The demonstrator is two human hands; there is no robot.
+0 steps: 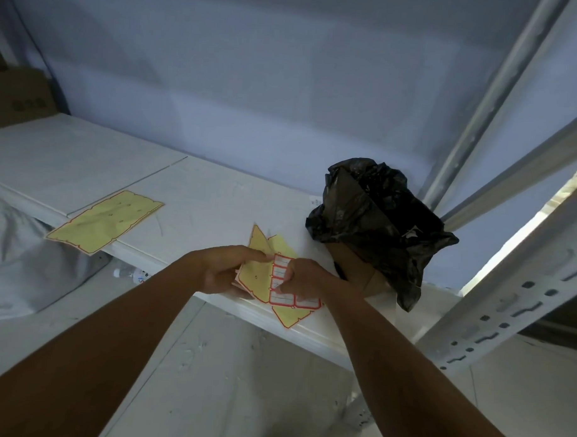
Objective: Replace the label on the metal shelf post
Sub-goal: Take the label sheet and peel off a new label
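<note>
A yellow label sheet with several white, red-bordered labels lies at the front edge of the white shelf. My left hand holds the sheet from the left, thumb and fingers pinching its upper edge. My right hand is closed over the sheet's right side, fingertips pinched on one of the labels. The perforated metal shelf post slants up at the right, apart from both hands.
A second yellow backing sheet, bare of labels, lies at the shelf's left front. A cardboard box lined with a black plastic bag stands right of my hands. Another cardboard box sits far left. A plastic bottle lies below.
</note>
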